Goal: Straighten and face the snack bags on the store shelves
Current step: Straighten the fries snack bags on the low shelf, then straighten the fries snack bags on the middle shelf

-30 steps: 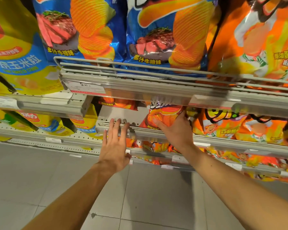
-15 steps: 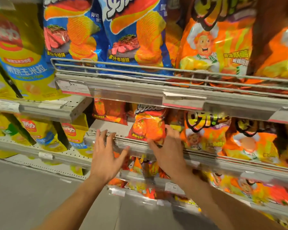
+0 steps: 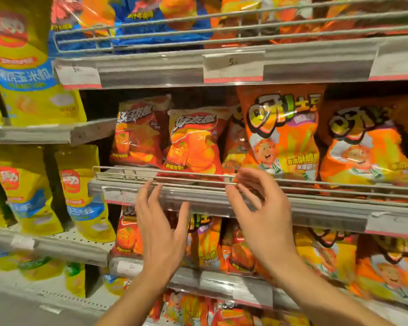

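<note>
your left hand (image 3: 161,228) and your right hand (image 3: 260,215) hover in front of the middle shelf (image 3: 222,203), both apart from the bags. the left hand's fingers are straight and spread, holding nothing, their tips level with the wire rail (image 3: 127,169) at the shelf's front edge. the right hand's fingers are loosely curled and parted, also holding nothing; whether its fingertips touch the rail, you cannot tell because of blur. open air lies between the two hands, and a bare strip of shelf shows behind the rail at its left end.

on the middle shelf two small red chip bags stand upright and face out: the left red bag (image 3: 137,135) sits further back, the right red bag (image 3: 194,143) stands at the rail, just above the gap between your hands. just beside them to the right, a tall orange bag (image 3: 283,135) with a cartoon chef faces front, and a second orange bag (image 3: 365,147) of the same print stands at its right. a partly hidden bag is wedged between the red and orange rows.

the upper shelf (image 3: 269,60) holds blue bags (image 3: 137,17) behind its own wire rail. yellow bags (image 3: 24,67) fill the bay at left. the shelf below carries more red and orange bags.

a price tag (image 3: 232,67) on the upper shelf's strip shows a "5"; the rest of its print, and the bag lettering, is too blurred to read.
</note>
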`<state>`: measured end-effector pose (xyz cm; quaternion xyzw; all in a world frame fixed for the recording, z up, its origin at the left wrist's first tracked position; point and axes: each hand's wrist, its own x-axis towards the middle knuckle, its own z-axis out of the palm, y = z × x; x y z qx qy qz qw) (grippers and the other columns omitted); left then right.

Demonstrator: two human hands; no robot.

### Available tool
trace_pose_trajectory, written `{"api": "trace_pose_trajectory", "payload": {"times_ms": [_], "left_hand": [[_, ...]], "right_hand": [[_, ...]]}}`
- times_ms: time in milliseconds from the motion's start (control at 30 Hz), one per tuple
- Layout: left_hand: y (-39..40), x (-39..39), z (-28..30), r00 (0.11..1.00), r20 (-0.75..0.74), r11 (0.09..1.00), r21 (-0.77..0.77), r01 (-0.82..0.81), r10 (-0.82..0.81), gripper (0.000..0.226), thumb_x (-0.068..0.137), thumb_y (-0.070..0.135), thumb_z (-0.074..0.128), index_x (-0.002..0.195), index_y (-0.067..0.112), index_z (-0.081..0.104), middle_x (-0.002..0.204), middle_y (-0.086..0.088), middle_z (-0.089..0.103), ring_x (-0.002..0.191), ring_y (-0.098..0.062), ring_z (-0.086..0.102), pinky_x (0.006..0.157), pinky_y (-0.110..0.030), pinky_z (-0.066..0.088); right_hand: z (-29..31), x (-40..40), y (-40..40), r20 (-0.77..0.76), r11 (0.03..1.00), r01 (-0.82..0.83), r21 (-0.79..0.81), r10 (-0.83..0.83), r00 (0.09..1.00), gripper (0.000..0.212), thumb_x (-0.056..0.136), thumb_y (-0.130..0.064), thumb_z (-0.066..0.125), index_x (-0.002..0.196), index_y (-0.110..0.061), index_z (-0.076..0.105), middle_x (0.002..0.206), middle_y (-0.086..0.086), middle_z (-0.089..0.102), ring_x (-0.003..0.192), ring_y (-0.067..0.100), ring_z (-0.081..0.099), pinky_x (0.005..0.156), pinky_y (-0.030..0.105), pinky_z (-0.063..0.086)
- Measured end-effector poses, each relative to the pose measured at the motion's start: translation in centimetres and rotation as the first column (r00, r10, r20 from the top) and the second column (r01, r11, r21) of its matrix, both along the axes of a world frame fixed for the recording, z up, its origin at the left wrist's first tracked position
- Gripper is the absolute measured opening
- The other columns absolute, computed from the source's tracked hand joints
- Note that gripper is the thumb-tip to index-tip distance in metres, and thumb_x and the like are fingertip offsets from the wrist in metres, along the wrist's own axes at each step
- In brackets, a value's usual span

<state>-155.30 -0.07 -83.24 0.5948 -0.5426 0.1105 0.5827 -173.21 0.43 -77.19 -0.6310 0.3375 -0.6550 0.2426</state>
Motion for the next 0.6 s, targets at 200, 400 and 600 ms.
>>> {"api": "trace_pose_trajectory", "payload": {"times_ms": [200,400,600], "left_hand": [[1.1,-2.7,-5.5,0.992,-0.063,0.991,-0.088,0.1,-0.106,0.053,0.091,0.028,0.064,0.133,0.004,0.044,0.138,-0.013,0.042,0.129,-0.024,0.039,0.108,-0.007,0.018],[1.2,-3.1,-8.5,0.962,-0.265,0.998,0.004,0.064,-0.061,0.05,0.089,0.025,0.071,0.129,0.008,0.045,0.127,-0.009,0.045,0.121,-0.025,0.041,0.102,-0.032,0.032],[0.5,-1.7,-9.3,0.947,-0.293,0.933,0.285,0.22,-0.133,0.072,0.083,0.03,0.077,0.139,0.004,0.04,0.136,-0.015,0.047,0.128,-0.031,0.041,0.108,-0.047,0.036]], "right_hand": [[-6.4,-4.0,0.3,0.066,0.985,0.166,0.052,-0.169,0.983,0.014,0.091,-0.015,0.075,0.105,-0.017,0.071,0.096,-0.006,0.073,0.091,0.004,0.069,0.08,0.015,0.055],[-10.7,-7.8,0.6,0.048,0.905,0.402,0.143,-0.412,0.91,0.015,0.092,-0.018,0.074,0.106,-0.018,0.07,0.096,-0.008,0.071,0.089,0.003,0.067,0.079,0.018,0.053],[-14.3,-9.0,0.3,-0.124,0.847,0.429,0.313,-0.411,0.903,0.025,0.089,-0.026,0.078,0.109,-0.021,0.065,0.11,0.002,0.07,0.099,0.017,0.067,0.088,0.032,0.054]]}}
